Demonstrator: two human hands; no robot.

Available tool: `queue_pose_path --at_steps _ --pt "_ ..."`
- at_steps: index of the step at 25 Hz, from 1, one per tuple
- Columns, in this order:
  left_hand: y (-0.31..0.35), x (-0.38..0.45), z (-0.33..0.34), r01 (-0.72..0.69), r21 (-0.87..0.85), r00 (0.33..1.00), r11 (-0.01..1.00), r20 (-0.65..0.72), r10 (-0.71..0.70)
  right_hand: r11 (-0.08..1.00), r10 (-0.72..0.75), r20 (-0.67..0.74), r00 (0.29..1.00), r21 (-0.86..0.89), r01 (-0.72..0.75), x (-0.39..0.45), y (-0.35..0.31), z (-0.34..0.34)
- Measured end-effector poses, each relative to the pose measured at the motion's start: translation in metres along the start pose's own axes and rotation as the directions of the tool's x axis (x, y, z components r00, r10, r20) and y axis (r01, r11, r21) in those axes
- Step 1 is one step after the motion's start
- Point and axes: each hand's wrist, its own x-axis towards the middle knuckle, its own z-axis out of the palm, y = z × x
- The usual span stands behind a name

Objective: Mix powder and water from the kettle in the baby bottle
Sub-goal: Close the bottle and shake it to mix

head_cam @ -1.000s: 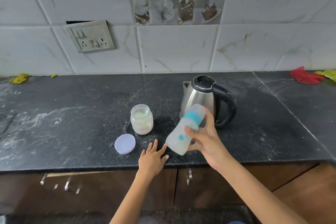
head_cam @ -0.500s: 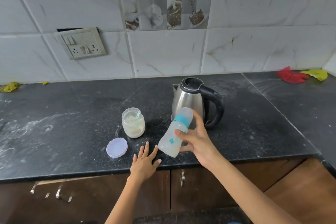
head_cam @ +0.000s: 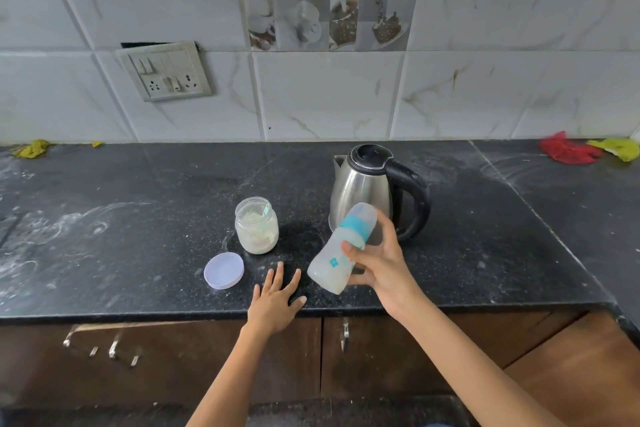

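Translucent plastic baby bottle with teal collar (head_cam: 341, 248), tilted toward one o'clock, we grip with our right hand (head_cam: 381, 265); our left hand (head_cam: 275, 298) lies flat, fingers released, on the black counter (head_cam: 138, 236).

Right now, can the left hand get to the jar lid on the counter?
Probably yes. The left hand rests flat on the counter, and the lid lies just to its left with nothing between them.

A capped baby bottle (head_cam: 341, 248) is being held tilted above the black counter (head_cam: 138, 236) by the right hand (head_cam: 382, 262), its fingers curled round it, in front of the steel kettle (head_cam: 367, 191). The left hand (head_cam: 275, 298) is being rested flat on the counter edge. An open powder jar (head_cam: 256, 225) is being kept beside its lilac lid (head_cam: 223, 270).
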Motion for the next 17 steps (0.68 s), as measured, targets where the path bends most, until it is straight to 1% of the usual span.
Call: queue_pose_path --at_steps 1,3,4,7,10,11,13,14,16,17 --pt "-0.0003 0.0 -0.0003 0.003 -0.001 1.0 1.0 -0.001 -0.003 1.0 -0.003 -0.009 1.0 0.003 0.003 0.0004 0.0019 -0.0008" --pt "-0.0007 0.0003 -0.0007 0.004 -0.009 1.0 1.0 0.001 -0.004 0.996 -0.011 -0.063 0.998 0.086 0.016 0.0013 0.0052 -0.0019" --pt "0.0001 0.0002 0.0 0.003 -0.013 1.0 1.0 0.003 -0.003 0.995 -0.002 -0.06 0.998 0.095 0.008 0.0006 0.0058 -0.0009" --pt "0.0004 -0.0006 -0.0014 0.006 -0.018 1.0 1.0 0.005 -0.006 0.999 0.032 0.036 0.999 -0.003 -0.032 0.0007 0.0083 0.0035" --pt "-0.0016 0.001 -0.0002 -0.002 -0.028 1.0 1.0 -0.003 0.002 0.996 0.006 -0.044 0.999 0.09 -0.002 0.0039 0.0057 0.0022" --pt "-0.0017 0.0008 0.0013 -0.003 -0.027 1.0 1.0 -0.008 0.003 0.997 0.015 -0.036 0.999 0.077 -0.012 0.0029 0.0055 0.002" --pt "-0.003 0.0016 0.0021 -0.004 -0.025 1.0 1.0 -0.015 0.004 0.999 0.048 0.034 0.998 -0.01 -0.048 0.0003 0.0098 0.0017" --pt "-0.0037 0.0021 0.0024 -0.003 -0.028 1.0 1.0 -0.019 0.002 0.999 0.047 0.029 0.998 -0.011 -0.047 0.0004 0.0114 0.0005" --pt "-0.0046 0.0034 0.0035 -0.007 -0.032 1.0 0.999 -0.029 0.006 0.997 0.023 -0.058 0.998 0.077 -0.018 0.0022 0.0105 -0.0023" --pt "-0.004 0.0038 0.005 -0.009 -0.034 0.999 0.999 -0.033 0.008 0.996 0.016 -0.076 0.997 0.091 -0.009 0.0023 0.0087 -0.003"
